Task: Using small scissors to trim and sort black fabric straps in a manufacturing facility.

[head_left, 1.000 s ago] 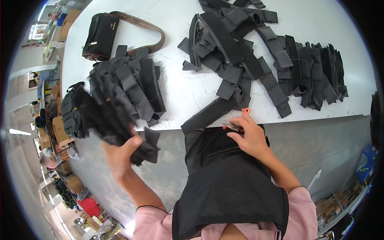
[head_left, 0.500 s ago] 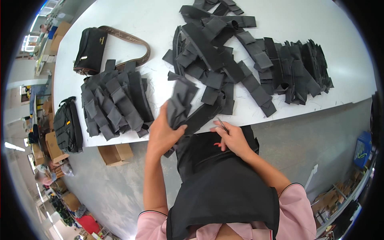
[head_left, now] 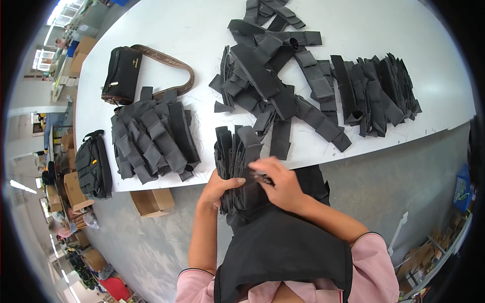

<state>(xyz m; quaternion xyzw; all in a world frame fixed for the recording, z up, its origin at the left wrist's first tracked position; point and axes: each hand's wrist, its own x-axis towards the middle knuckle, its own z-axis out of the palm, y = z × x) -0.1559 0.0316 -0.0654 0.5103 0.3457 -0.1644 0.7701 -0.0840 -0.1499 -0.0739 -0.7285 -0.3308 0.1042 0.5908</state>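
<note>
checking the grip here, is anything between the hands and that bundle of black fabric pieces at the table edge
Nothing visible. The left hand grips the bundle of black fabric pieces from its left side, and the right hand lies directly on its front. Both touch it, with no other object between.

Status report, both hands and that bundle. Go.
Left hand grips bundle of black fabric strips at white table edge. Right hand on top of it. Nothing in the way.
</note>
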